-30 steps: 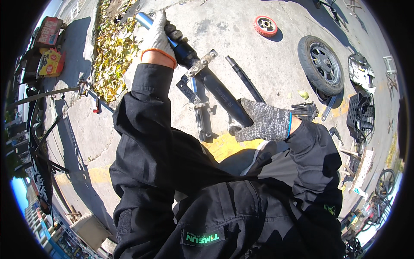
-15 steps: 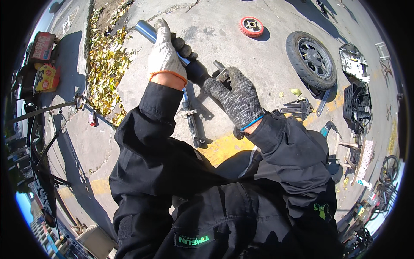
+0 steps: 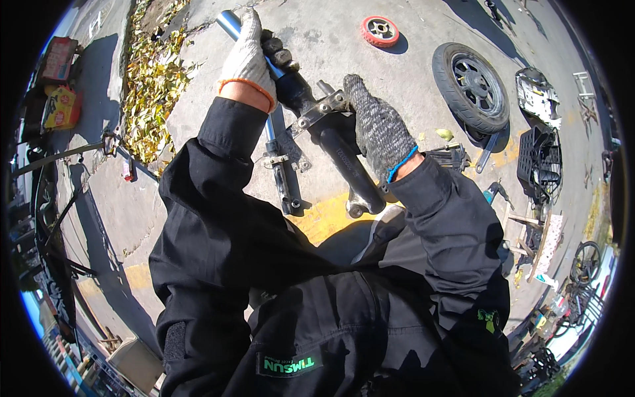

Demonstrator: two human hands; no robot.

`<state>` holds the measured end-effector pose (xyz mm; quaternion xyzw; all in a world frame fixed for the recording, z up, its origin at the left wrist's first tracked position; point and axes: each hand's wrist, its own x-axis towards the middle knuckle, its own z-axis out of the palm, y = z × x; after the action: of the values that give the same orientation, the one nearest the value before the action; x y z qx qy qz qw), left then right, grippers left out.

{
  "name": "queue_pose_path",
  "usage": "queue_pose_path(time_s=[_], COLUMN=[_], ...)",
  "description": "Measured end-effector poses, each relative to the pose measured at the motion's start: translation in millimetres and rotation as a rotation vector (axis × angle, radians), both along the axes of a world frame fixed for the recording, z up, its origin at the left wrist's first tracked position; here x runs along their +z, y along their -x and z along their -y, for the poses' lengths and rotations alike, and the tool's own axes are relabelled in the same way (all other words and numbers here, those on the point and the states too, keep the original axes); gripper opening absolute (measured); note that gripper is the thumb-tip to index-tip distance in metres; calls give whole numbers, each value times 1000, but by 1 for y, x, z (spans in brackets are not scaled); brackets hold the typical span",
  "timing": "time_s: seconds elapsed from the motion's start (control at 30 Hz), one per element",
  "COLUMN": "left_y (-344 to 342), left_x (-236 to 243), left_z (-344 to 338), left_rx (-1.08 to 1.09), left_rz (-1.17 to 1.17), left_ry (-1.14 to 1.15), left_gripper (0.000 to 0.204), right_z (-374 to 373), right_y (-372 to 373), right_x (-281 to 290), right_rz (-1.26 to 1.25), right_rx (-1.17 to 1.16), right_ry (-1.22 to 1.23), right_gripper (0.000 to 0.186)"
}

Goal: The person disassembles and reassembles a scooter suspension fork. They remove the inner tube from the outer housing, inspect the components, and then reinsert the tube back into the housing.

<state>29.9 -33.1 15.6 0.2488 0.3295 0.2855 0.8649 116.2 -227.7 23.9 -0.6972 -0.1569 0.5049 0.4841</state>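
Observation:
A motorcycle fork leg (image 3: 340, 155) slants in front of me, with a shiny upper tube, a black lower body and a drilled metal bracket on its side. My left hand (image 3: 248, 63), in a white glove with dark fingertips and an orange cuff, is closed around the upper tube. Against the black body, beside the bracket, rests my right hand (image 3: 383, 129) in a grey knit glove with a blue cuff. One of its digits points up, while the others curl behind the leg, partly hidden. On the ground, a second fork leg (image 3: 278, 165) lies left of the held one.
A red-rimmed small wheel (image 3: 380, 31) and a large tyred wheel (image 3: 471, 86) lie ahead to the right. Near them are black metal parts (image 3: 450, 157), a wrench (image 3: 488, 153) and a black rack (image 3: 539, 165). Yellow leaves (image 3: 152, 79) line the left kerb.
The fork leg has turned so its bracket and lower body now show. My right hand has shifted right, off the front of the leg to its side. My left hand keeps its grip.

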Motion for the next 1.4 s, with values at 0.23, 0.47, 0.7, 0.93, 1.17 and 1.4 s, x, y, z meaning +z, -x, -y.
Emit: queue_pose_path(time_s=[0.23, 0.47, 0.7, 0.93, 1.17, 1.4], left_y=[-7, 3, 40, 44, 43, 39], left_x=[7, 0, 27, 67, 70, 59], left_z=[32, 23, 33, 66, 63, 60], left_rx=[-227, -531, -678, -674, -517, -462], left_rz=[-112, -167, -203, -210, -115, -95], left_ry=[-204, -558, -313, -542, -438, -448], left_gripper=[46, 62, 69, 55, 42, 41], right_z=[-4, 1, 16, 24, 26, 25], right_y=[4, -4, -51, -56, -55, -59], right_x=[21, 40, 64, 82, 72, 64], right_rz=[-281, -218, -256, -378, -466, -499], right_rx=[311, -108, -473, -620, -631, -648], right_ry=[-156, -120, -544, -760, -724, -719], right_gripper=[38, 36, 41, 34, 41, 44])
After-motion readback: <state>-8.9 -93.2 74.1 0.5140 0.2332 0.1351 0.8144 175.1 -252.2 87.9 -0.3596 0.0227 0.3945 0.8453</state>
